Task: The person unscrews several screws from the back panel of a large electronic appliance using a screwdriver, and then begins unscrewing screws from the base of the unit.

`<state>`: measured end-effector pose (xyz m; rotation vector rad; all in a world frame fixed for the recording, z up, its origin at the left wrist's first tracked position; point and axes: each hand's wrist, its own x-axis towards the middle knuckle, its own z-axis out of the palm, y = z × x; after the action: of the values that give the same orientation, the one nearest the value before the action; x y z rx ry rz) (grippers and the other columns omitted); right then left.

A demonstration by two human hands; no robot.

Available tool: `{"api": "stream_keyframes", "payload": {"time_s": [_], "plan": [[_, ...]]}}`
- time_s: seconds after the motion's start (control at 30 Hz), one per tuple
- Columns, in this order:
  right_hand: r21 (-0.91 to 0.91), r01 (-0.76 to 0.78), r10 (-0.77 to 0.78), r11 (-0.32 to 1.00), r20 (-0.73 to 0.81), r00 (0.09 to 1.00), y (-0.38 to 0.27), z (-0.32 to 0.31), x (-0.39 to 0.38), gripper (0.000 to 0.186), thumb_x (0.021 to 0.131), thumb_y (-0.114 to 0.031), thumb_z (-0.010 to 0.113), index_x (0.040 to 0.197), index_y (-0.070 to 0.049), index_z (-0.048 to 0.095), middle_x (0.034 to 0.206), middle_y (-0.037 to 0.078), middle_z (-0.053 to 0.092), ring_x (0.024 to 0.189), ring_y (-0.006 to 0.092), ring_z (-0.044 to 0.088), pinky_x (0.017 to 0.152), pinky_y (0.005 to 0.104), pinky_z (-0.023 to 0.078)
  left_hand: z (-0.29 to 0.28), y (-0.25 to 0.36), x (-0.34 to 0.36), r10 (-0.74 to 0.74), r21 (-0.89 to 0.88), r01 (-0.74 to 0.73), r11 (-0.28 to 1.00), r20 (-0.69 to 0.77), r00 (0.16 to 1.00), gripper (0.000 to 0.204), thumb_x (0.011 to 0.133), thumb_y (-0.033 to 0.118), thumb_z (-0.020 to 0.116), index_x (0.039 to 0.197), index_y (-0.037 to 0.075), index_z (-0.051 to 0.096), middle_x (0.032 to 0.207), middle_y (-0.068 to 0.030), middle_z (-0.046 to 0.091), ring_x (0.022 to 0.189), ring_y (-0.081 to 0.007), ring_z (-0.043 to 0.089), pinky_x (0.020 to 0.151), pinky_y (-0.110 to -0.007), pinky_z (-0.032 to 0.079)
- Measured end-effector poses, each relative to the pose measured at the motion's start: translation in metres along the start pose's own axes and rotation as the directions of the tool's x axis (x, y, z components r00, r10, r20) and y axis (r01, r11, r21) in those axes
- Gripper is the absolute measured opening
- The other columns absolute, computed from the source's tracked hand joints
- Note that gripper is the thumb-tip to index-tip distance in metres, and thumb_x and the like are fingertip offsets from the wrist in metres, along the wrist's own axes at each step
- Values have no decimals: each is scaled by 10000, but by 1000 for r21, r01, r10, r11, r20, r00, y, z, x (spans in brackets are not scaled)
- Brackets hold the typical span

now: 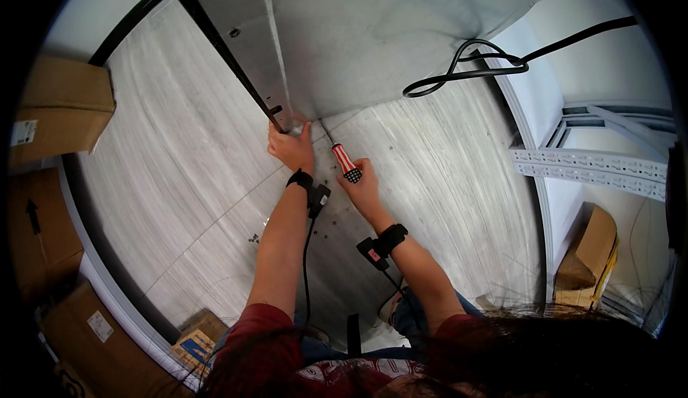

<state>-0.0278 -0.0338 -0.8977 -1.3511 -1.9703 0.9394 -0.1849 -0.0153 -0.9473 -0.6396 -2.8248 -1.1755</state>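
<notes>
A large grey metal cabinet (373,39) with a black edge stands in front of me. My left hand (294,150) grips its lower near corner, the thumb against the metal and the fingers round the black edge. In my right hand (362,186) is a screwdriver (344,158) with a red-and-white striped handle and a dark, spotted end. Its shaft points up and left to the cabinet's bottom edge, close to my left thumb. What the tip touches is too small to make out. Both wrists wear black straps with small boxes and cables.
Small dark bits (254,238) lie on the grey wood-look floor (193,154) near my left forearm. A looped black cable (466,72) hangs by the cabinet's right side. Cardboard boxes (61,104) line the left; white metal shelving (588,165) and another box (588,247) stand right.
</notes>
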Motion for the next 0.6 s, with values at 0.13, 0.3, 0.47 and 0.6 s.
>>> {"api": "stream_keyframes", "payload": {"time_s": [0.13, 0.3, 0.47, 0.6], "plan": [[-172, -111, 121, 979, 46, 992, -1, -3, 4, 310, 788, -290, 617, 881, -1, 556, 699, 148, 573, 614, 260, 565, 589, 347, 434, 0, 5, -2, -24, -17, 25, 1000, 39, 999, 829, 619, 292, 785, 1239, -30, 338, 1209, -140, 471, 1109, -274, 430, 907, -384, 290], [-80, -351, 359, 933, 237, 903, -6, 3, 7, 338, 854, -320, 519, 893, 11, 578, 692, 154, 588, 617, 236, 591, 578, 344, 446, 2, 1, 0, 69, 15, -68, 998, -83, 994, 800, 605, 349, 779, 1180, -47, 387, 1096, -157, 513, 1015, -307, 460, 862, -407, 310], [118, -545, 494, 830, 298, 817, -2, 1, 4, 355, 871, -327, 505, 900, 21, 570, 682, 104, 589, 595, 162, 583, 555, 301, 446, 2, 2, -1, 42, 4, -42, 999, -19, 999, 835, 615, 319, 783, 1229, -30, 338, 1184, -138, 475, 1082, -278, 438, 891, -397, 296], [105, -499, 457, 860, 273, 846, 5, -5, 1, 341, 860, -322, 507, 864, 14, 565, 652, 115, 587, 566, 186, 586, 545, 313, 445, 1, 2, -1, 22, 5, -22, 1000, 22, 1000, 856, 624, 309, 784, 1255, -20, 308, 1212, -123, 460, 1099, -265, 431, 900, -390, 293]]}}
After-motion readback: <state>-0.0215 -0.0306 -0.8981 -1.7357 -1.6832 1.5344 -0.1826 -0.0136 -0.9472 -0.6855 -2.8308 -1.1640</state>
